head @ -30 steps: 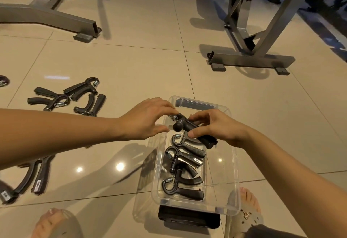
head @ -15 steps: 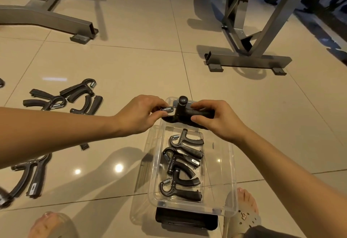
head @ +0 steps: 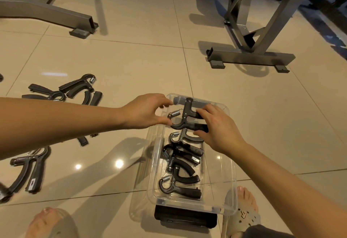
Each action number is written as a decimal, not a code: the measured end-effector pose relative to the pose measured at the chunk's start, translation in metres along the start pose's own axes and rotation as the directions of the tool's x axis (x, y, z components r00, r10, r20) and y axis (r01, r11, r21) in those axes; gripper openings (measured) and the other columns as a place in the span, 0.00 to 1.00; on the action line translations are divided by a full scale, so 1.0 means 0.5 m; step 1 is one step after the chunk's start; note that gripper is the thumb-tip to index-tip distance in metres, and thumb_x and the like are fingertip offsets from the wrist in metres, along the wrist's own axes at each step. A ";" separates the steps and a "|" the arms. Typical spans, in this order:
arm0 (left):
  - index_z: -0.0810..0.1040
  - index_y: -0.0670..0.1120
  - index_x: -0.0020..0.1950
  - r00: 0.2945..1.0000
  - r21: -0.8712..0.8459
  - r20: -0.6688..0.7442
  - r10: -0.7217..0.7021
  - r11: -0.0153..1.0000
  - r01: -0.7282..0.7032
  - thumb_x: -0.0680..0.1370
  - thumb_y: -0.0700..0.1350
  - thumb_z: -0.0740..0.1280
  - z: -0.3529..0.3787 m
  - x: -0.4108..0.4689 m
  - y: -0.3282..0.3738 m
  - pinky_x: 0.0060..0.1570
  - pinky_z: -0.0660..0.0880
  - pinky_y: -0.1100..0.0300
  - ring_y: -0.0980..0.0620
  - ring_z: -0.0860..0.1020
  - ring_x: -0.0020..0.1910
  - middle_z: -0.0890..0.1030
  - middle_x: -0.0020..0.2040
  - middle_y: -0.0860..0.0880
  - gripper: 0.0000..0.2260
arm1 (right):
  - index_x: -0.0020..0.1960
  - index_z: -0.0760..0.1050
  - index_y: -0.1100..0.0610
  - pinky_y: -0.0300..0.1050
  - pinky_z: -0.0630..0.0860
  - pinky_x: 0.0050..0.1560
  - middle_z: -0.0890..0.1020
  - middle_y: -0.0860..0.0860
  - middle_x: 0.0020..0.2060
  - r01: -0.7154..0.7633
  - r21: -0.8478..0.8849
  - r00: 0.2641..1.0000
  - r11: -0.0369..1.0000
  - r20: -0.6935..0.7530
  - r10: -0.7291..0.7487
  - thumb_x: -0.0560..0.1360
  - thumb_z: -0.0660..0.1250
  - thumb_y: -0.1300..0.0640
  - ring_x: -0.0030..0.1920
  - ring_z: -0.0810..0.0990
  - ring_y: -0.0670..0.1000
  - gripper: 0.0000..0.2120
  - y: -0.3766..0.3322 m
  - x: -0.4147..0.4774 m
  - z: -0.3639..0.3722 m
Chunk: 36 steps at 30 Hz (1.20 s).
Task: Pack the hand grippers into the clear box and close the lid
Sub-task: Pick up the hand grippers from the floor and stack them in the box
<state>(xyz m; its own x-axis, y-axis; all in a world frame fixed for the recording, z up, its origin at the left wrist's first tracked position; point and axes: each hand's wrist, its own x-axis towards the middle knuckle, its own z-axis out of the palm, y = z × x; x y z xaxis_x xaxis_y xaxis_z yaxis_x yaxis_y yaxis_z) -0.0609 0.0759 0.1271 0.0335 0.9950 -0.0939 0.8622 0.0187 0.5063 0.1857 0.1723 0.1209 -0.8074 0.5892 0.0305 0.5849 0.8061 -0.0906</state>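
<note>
A clear plastic box [head: 230, 181] stands open on the tiled floor between my feet. Several black hand grippers [head: 181, 172] lie in a row inside it. At the box's far end, both hands hold one more black hand gripper [head: 187, 115] with a steel spring. My right hand [head: 217, 128] grips its two handles. My left hand [head: 146, 112] pinches the spring end with fingertips and thumb. More loose grippers [head: 75, 89] lie on the floor to the left, and others [head: 28, 170] nearer me at the left edge.
A black lid-like part [head: 185, 218] lies under the box's near end. My sandalled feet [head: 242, 211] flank the box. Grey metal gym frames stand at the back left [head: 56, 14] and back right [head: 249, 55].
The held gripper has turned flat and sunk lower into the far end of the box. Both hands have moved with it, and my right hand now grips the handles from the right.
</note>
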 end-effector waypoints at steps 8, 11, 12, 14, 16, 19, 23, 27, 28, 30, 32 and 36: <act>0.53 0.49 0.82 0.980 0.315 0.195 0.050 0.943 -0.110 0.69 0.77 0.62 0.043 -0.017 -0.057 0.76 0.56 0.51 0.51 0.56 0.80 0.54 0.82 0.52 0.50 | 0.65 0.75 0.54 0.51 0.77 0.57 0.75 0.50 0.57 -0.253 0.063 0.922 0.965 0.317 0.221 0.72 0.75 0.44 0.59 0.75 0.54 0.26 0.015 -0.001 0.142; 0.50 0.51 0.83 0.973 0.295 0.225 0.058 0.947 -0.124 0.69 0.78 0.59 0.046 -0.021 -0.073 0.77 0.53 0.52 0.53 0.53 0.80 0.49 0.83 0.54 0.51 | 0.64 0.75 0.55 0.52 0.76 0.58 0.76 0.51 0.59 -0.303 0.062 0.889 0.951 0.379 0.259 0.72 0.76 0.46 0.60 0.75 0.55 0.26 0.022 0.016 0.200; 0.49 0.51 0.83 0.971 0.285 0.232 0.063 0.950 -0.129 0.68 0.79 0.59 0.047 -0.022 -0.079 0.77 0.52 0.52 0.53 0.52 0.80 0.48 0.83 0.55 0.52 | 0.65 0.75 0.55 0.51 0.76 0.58 0.76 0.51 0.60 -0.313 0.056 0.880 0.948 0.392 0.267 0.72 0.76 0.46 0.61 0.75 0.55 0.26 0.024 0.024 0.216; 0.49 0.52 0.83 0.971 0.271 0.229 0.074 0.953 -0.136 0.67 0.80 0.59 0.049 -0.023 -0.086 0.76 0.52 0.53 0.54 0.52 0.80 0.48 0.82 0.56 0.53 | 0.66 0.74 0.55 0.51 0.75 0.59 0.77 0.52 0.61 -0.346 0.055 0.864 0.937 0.407 0.295 0.72 0.76 0.47 0.62 0.74 0.56 0.26 0.027 0.037 0.243; 0.49 0.52 0.83 0.973 0.261 0.216 0.081 0.956 -0.137 0.67 0.80 0.59 0.053 -0.023 -0.091 0.76 0.52 0.53 0.53 0.53 0.80 0.48 0.82 0.57 0.53 | 0.67 0.74 0.54 0.51 0.75 0.61 0.77 0.53 0.62 -0.378 0.061 0.851 0.924 0.416 0.321 0.72 0.76 0.47 0.63 0.74 0.56 0.27 0.027 0.045 0.267; 0.49 0.53 0.83 0.975 0.243 0.204 0.091 0.960 -0.140 0.67 0.80 0.60 0.057 -0.022 -0.095 0.76 0.54 0.52 0.53 0.54 0.80 0.48 0.83 0.57 0.53 | 0.66 0.73 0.54 0.53 0.75 0.62 0.76 0.53 0.62 -0.360 -0.010 0.843 0.933 0.425 0.330 0.72 0.75 0.45 0.64 0.75 0.56 0.27 0.028 0.046 0.291; 0.50 0.53 0.83 0.975 0.225 0.192 0.107 0.963 -0.150 0.67 0.80 0.60 0.061 -0.021 -0.100 0.76 0.55 0.51 0.53 0.55 0.80 0.48 0.83 0.57 0.52 | 0.67 0.72 0.56 0.52 0.75 0.62 0.75 0.55 0.63 -0.301 -0.113 0.842 0.947 0.435 0.319 0.73 0.73 0.45 0.64 0.74 0.57 0.27 0.029 0.047 0.299; 0.50 0.53 0.83 0.975 0.212 0.193 0.111 0.965 -0.152 0.67 0.80 0.60 0.061 -0.021 -0.100 0.76 0.56 0.51 0.52 0.56 0.80 0.49 0.83 0.57 0.52 | 0.66 0.71 0.57 0.51 0.75 0.60 0.76 0.55 0.63 -0.273 -0.128 0.850 0.954 0.433 0.301 0.73 0.73 0.47 0.64 0.74 0.57 0.26 0.032 0.054 0.300; 0.51 0.53 0.83 0.975 0.208 0.193 0.111 0.966 -0.151 0.67 0.80 0.60 0.061 -0.021 -0.101 0.76 0.56 0.51 0.52 0.56 0.80 0.49 0.83 0.57 0.52 | 0.65 0.72 0.56 0.50 0.75 0.59 0.77 0.55 0.62 -0.272 -0.116 0.850 0.955 0.437 0.295 0.73 0.74 0.47 0.63 0.75 0.57 0.25 0.034 0.056 0.299; 0.51 0.53 0.83 0.975 0.205 0.191 0.111 0.967 -0.150 0.67 0.80 0.60 0.061 -0.022 -0.102 0.76 0.57 0.51 0.52 0.56 0.79 0.49 0.83 0.57 0.52 | 0.63 0.72 0.55 0.50 0.75 0.57 0.78 0.54 0.60 -0.270 -0.093 0.852 0.958 0.440 0.283 0.72 0.74 0.47 0.61 0.76 0.56 0.24 0.038 0.060 0.297; 0.51 0.53 0.83 0.975 0.212 0.192 0.112 0.965 -0.152 0.67 0.79 0.60 0.061 -0.022 -0.101 0.75 0.57 0.51 0.53 0.56 0.79 0.49 0.83 0.57 0.52 | 0.63 0.72 0.55 0.50 0.75 0.57 0.78 0.54 0.60 -0.270 -0.083 0.854 0.959 0.439 0.279 0.71 0.75 0.47 0.61 0.76 0.56 0.24 0.039 0.058 0.296; 0.50 0.53 0.83 0.974 0.218 0.200 0.107 0.964 -0.150 0.68 0.79 0.61 0.060 -0.022 -0.098 0.75 0.56 0.52 0.52 0.56 0.80 0.48 0.83 0.57 0.51 | 0.66 0.72 0.55 0.51 0.74 0.61 0.78 0.53 0.62 -0.260 -0.107 0.855 0.960 0.436 0.280 0.71 0.75 0.44 0.63 0.75 0.56 0.28 0.029 0.056 0.282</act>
<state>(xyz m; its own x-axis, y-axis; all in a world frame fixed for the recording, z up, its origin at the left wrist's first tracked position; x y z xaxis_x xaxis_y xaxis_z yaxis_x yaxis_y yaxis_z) -0.0885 0.0609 0.0774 0.2257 0.9515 -0.2090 0.9366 -0.1528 0.3155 0.1605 0.1928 -0.0197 -0.5607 0.7055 -0.4334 0.7794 0.6265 0.0115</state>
